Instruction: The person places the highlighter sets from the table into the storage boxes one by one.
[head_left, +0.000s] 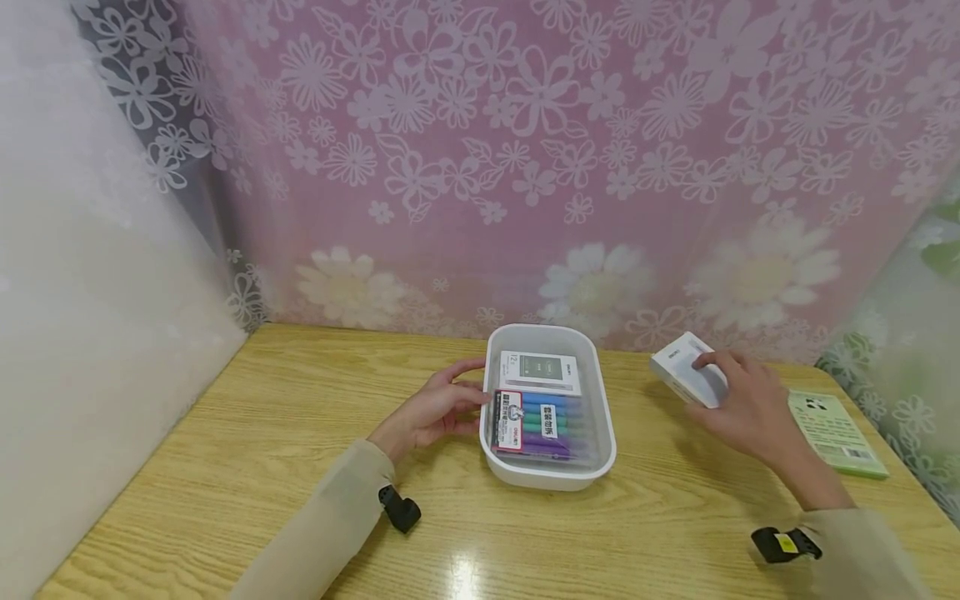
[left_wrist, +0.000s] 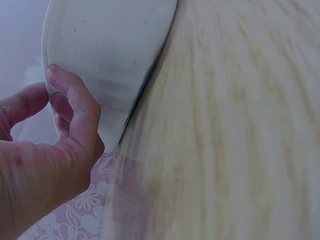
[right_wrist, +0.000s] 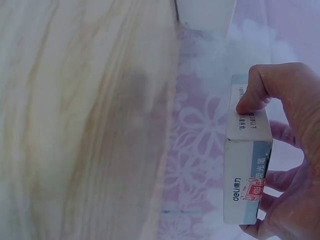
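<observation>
The left hand point(head_left: 442, 408) is at the left side of a white bin point(head_left: 551, 480), its fingers bent against the outer wall and its thumb at the rim, so that it grips the bin's edge narrowly; the bin rests on the wood-grain bench point(head_left: 300, 425), near the middle of the head view. Inside the bin, at the far end, lies a white carton point(head_left: 538, 370) with a grey-green panel on its face; nearer the person lies a clear pack of pens point(head_left: 536, 427), showing blue, green and purple barrels beneath white labels, one of them edged in red.

The right hand point(head_left: 750, 408) holds a small white box point(head_left: 686, 367) between thumb and fingers, tilted, to the right of the bin and apart from it; the right wrist view shows "deli" lettering, a red mark and a blue-grey band on the box's side.

A green packet point(head_left: 838, 433) with a panda picture lies on the bench at the right, partly behind the right forearm; both arms wear pale sleeves point(head_left: 330, 517) with a small black device point(head_left: 401, 510) at each wrist; a pink flowered curtain point(head_left: 480, 125) hangs behind the bench.
</observation>
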